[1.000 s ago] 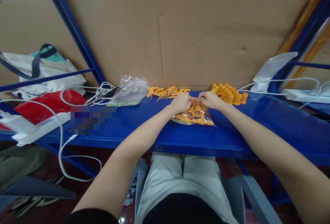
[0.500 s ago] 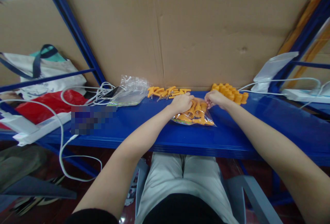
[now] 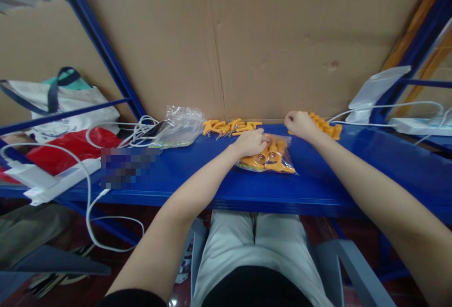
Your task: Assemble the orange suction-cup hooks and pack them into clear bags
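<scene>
A clear plastic bag [image 3: 284,165] filled with orange plastic parts lies on the blue table. At its upper left edge, my left hand [image 3: 251,142] is closed, with the fingers pinching the film. My right hand [image 3: 299,124] is apart from the bag, up and to its right, with the fingers curled in. Whatever it may hold is hidden. Just behind that hand stands a cluster of orange cylindrical pieces [image 3: 325,128], partly covered by it. Left of the bag's top lies a pile of orange handles with metal spirals [image 3: 231,127], like corkscrews.
Empty clear bags [image 3: 183,130] lie left of the pile. Further left are white cables [image 3: 141,130], a power strip [image 3: 67,182], a blurred-out item [image 3: 127,165] and a red bag [image 3: 76,149]. A cardboard panel [image 3: 268,48] closes off the back of the blue table [image 3: 197,175].
My right hand has let go of the bag's upper right edge and moved up and right, towards the orange cylinders. My left hand stays at the bag.
</scene>
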`<action>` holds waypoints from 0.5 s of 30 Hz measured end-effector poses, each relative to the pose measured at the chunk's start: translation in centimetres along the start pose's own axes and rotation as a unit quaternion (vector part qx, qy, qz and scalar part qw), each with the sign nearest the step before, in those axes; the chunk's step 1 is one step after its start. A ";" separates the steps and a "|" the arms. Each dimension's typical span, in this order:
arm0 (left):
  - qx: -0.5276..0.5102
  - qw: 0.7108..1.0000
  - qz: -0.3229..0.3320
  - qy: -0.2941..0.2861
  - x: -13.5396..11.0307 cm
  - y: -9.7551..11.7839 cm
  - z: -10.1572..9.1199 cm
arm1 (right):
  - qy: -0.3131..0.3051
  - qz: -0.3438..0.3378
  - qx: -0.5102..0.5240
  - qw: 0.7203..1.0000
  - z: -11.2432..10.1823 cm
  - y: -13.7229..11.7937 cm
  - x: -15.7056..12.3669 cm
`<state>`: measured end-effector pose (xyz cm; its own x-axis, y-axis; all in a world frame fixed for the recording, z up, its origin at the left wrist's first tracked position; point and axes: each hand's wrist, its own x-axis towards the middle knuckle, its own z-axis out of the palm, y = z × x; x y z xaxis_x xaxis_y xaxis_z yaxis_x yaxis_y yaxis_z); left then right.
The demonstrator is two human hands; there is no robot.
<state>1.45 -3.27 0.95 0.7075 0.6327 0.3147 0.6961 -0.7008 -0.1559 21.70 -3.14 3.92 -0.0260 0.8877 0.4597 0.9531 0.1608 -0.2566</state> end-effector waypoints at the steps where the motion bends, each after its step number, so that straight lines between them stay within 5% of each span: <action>1: -0.001 1.000 0.000 0.004 0.0 0.1 0.0 | 0.016 -0.004 0.005 1.000 0.3 -0.1 0.4; 6: -0.002 1.000 -0.009 0.018 0.1 0.2 0.2 | -0.107 -0.048 -0.021 0.993 2.7 -1.2 2.2; 11: -0.017 0.999 -0.014 0.046 0.3 0.1 0.5 | -0.236 0.040 0.048 0.970 3.8 -2.0 2.4; 15: -0.018 0.997 -0.016 0.068 0.3 -0.2 0.7 | -0.355 0.098 0.165 0.915 2.9 -2.3 1.5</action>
<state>1.60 -2.68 0.43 0.6604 0.6060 0.4434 0.7115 -0.6938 -0.1114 18.62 -0.96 2.71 -0.1654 0.9509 -0.2617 0.8209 -0.0143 -0.5708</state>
